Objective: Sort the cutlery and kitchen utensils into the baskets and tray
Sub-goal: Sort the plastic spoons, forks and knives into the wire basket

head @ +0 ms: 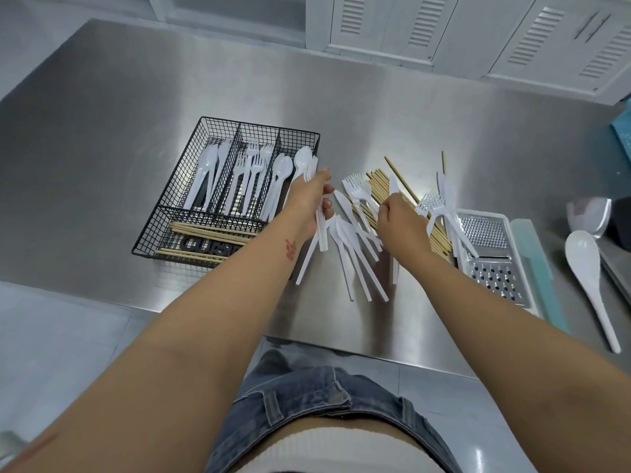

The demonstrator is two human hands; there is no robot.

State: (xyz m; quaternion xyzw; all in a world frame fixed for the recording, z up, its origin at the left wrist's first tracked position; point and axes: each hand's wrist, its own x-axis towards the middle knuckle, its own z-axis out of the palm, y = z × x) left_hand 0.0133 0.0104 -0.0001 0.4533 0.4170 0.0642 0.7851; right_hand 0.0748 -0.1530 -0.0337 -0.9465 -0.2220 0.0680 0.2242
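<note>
Left hand (309,199) is curled round a bundle of white plastic cutlery (322,233), hard against the right edge of the black wire basket (174,186). Right hand (399,221), further right of the basket, pinches a white knife (393,186) above the loose pile (355,240) on the steel table (102,131). The grater (491,254) and white ladle (584,254) lie farthest right of it.
</note>
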